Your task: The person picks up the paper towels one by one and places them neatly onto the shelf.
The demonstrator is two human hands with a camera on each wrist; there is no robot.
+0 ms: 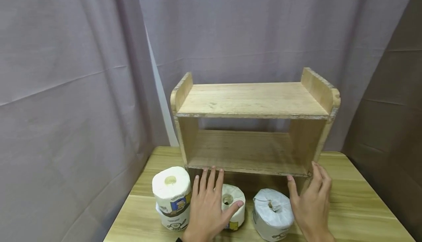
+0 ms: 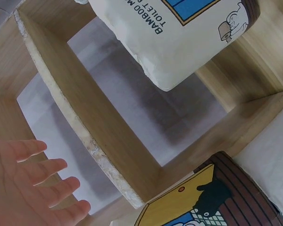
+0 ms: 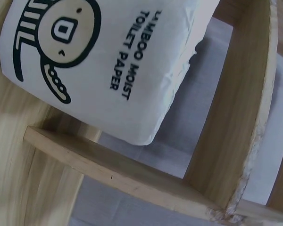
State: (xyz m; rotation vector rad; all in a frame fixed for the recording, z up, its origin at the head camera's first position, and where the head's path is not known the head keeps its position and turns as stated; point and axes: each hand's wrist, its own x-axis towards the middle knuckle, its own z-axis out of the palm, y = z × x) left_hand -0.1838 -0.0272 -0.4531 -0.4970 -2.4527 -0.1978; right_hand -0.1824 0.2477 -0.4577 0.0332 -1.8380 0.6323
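A small wooden shelf [image 1: 250,101] with two boards stands on the table. My left hand [image 1: 206,209] is spread in front of its lower board, fingers straight and holding nothing, overlapping a toilet paper roll [image 1: 238,194] in the head view. The left wrist view shows those fingers [image 2: 47,172] apart from the board edge. My right hand [image 1: 311,201] is by the shelf's lower right corner, thumb apart from the loosely bent fingers, with nothing between them. Beside its thumb stands another wrapped roll [image 1: 275,207], printed with a cartoon [image 3: 61,30].
Two more toilet rolls [image 1: 171,187] stand stacked at the shelf's front left. Wood-grain tabletop [image 1: 356,198] extends to the right of the shelf. Grey curtains [image 1: 247,26] hang behind and to the left, close to the table's edges.
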